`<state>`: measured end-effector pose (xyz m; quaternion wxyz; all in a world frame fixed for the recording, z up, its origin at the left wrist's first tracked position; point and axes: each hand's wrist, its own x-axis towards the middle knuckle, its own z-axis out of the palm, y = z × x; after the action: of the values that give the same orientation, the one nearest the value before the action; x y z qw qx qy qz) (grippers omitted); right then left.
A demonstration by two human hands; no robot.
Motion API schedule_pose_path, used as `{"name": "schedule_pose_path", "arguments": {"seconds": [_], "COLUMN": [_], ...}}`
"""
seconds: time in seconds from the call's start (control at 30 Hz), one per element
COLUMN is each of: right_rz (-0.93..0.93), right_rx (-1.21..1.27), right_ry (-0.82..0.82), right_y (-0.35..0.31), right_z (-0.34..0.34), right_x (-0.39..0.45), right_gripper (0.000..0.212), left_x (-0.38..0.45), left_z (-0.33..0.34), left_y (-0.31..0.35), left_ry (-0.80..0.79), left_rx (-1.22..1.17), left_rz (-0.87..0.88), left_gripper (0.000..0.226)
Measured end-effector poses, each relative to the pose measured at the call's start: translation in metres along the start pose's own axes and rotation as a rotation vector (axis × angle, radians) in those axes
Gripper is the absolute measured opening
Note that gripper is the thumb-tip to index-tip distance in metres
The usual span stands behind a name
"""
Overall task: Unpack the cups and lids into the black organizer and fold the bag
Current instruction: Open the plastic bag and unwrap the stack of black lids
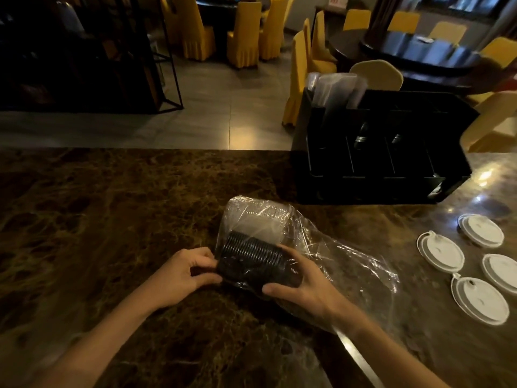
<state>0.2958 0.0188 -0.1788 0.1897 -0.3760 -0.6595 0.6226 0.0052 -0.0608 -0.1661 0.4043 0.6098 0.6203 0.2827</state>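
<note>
A clear plastic bag (344, 256) lies on the marble counter in the middle of the view. Inside it a stack of black lids (251, 253) lies on its side, with a stack of clear lids (257, 214) behind it. My left hand (179, 273) pinches the left end of the black stack through the plastic. My right hand (302, 287) grips the stack's right end. The black organizer (375, 189) stands at the back right of the counter, with sleeves of clear cups (335, 88) upright in its rear left compartments.
Several white lids (472, 267) lie flat on the counter at the right. The counter's far edge (140, 149) runs across the middle of the view. Beyond it are yellow-covered chairs (243, 35) and dark round tables (419, 51).
</note>
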Motion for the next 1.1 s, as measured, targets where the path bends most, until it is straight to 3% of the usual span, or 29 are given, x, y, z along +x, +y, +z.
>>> {"name": "schedule_pose_path", "arguments": {"seconds": [0.17,0.33,0.5,0.6,0.83,1.1], "right_rz": [-0.029,-0.032,-0.080,-0.105,-0.187,-0.083], "right_rx": [0.030,-0.079,-0.195,-0.200,-0.337,-0.540], "right_ry": [0.016,0.072,-0.044,-0.083,-0.424,-0.596], "right_y": [0.002,0.002,-0.005,-0.007,-0.004,-0.024], "right_z": [-0.001,-0.011,-0.023,-0.030,-0.043,-0.057], "right_x": [0.000,0.002,0.005,0.009,0.033,0.054], "right_gripper": [0.077,0.106,0.097,0.093,0.131,0.140], "left_x": [0.004,0.007,0.006,0.007,0.013,0.015], "left_z": [-0.004,0.003,0.015,0.016,0.019,0.022], "left_y": [0.000,0.001,0.007,0.007,0.005,0.003], "left_ry": [-0.130,-0.065,-0.019,-0.014,-0.034,-0.003], "left_rx": [0.062,0.042,-0.094,0.001,0.093,0.119], "left_rz": [0.038,0.061,0.099,0.120,0.018,0.003], "left_gripper": [0.032,0.034,0.045,0.042,0.046,0.044]}}
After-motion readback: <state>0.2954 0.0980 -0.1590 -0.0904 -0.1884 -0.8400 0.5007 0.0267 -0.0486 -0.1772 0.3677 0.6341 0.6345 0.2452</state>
